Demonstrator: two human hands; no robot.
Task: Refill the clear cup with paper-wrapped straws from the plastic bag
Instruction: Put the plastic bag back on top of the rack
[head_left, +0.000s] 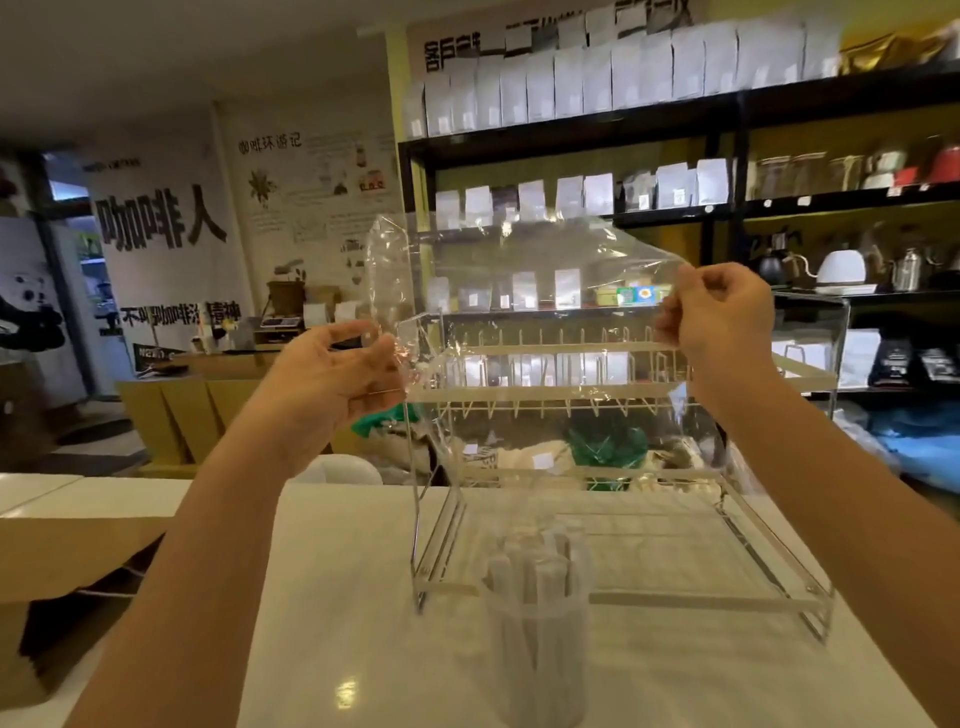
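A clear plastic bag (519, 270) is stretched out in the air in front of me, and I see no straws in it. My left hand (332, 374) pinches its left edge. My right hand (722, 312) pinches its right edge, slightly higher. Below them, on the white counter (337, 597), stands the clear cup (537, 660), upright and filled with several paper-wrapped straws (535, 571) that stick out above its rim.
A clear acrylic two-tier rack (649, 597) stands on the counter just behind the cup. An open cardboard box (67, 561) sits at the counter's left. Black shelves (675, 119) with white bags and kettles fill the back wall.
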